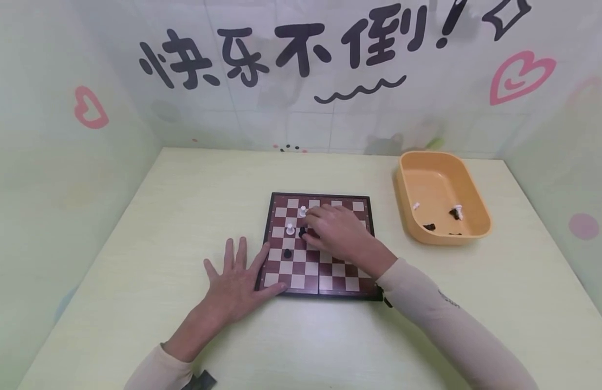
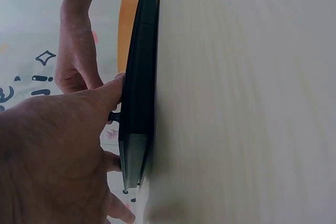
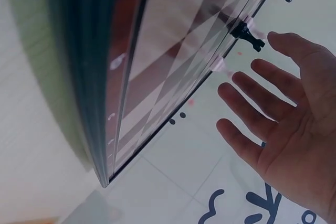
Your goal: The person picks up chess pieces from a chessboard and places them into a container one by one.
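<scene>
Centre of frame: chessboard (image 1: 310, 283), with left hand (image 1: 234, 295) splayed over lower-left edge, gripping nothing, probably for steadying. Above chessboard: right hand (image 1: 341, 230), fingers parted, empty, just beside upright black chess piece (image 3: 247, 35). Right of frame: loose chess pieces (image 1: 429, 227) contained in orange tray (image 1: 427, 187).

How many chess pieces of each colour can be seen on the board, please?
White chess pieces: 2
Black chess pieces: 2
Total visible on the board: 4
</scene>
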Demonstrator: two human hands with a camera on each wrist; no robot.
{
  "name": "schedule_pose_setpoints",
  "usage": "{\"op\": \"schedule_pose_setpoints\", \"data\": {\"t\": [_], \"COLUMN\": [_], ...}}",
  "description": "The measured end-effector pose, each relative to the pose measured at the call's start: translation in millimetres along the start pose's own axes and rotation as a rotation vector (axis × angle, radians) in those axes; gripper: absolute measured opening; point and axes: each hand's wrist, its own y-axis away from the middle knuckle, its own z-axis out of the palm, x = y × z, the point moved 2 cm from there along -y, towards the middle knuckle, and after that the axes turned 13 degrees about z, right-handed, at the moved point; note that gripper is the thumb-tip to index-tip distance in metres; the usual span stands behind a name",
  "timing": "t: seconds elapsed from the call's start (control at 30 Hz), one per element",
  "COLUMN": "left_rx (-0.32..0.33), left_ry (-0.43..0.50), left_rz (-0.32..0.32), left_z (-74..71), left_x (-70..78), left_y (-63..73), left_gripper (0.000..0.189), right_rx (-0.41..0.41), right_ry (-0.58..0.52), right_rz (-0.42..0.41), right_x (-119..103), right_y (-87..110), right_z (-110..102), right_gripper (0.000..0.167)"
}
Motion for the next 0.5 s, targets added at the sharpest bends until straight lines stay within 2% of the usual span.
{"op": "schedule_pose_setpoints", "data": {"t": [0.5], "left_rx": [-0.013], "left_ry": [0.007], "left_rz": [0.001], "left_z": [-1.0], "left_x": [-2.1], "left_y": [2.2], "left_gripper": [0.096], "right_rx": [0.024], "right_ry": [-0.008], "right_rz": [-0.040], "right_x": [-5.7], "right_y": [-8.3], "right_z": [5.0], "right_gripper": [0.025]}}
